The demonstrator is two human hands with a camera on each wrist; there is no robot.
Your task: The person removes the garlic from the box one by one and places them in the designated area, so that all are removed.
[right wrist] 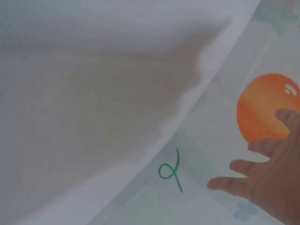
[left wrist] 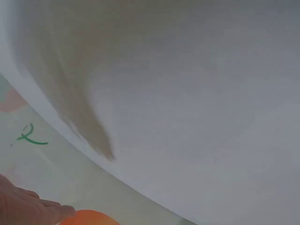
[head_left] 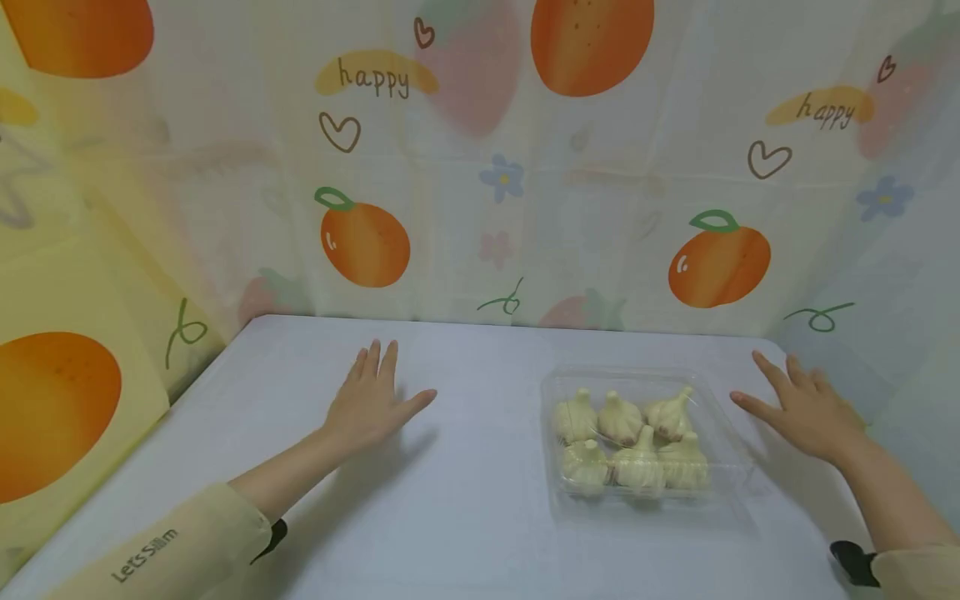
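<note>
Pale yellow sleeves (head_left: 180,550) — dark cuffs, "Let's Slim" lettering

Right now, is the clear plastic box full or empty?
Full: the clear plastic box holds six garlic bulbs, in two rows filling its floor.

Pale cream garlic bulbs (head_left: 630,440), clear tray (head_left: 738,467), white table (head_left: 465,517), orange-printed backdrop (head_left: 525,208).
</note>
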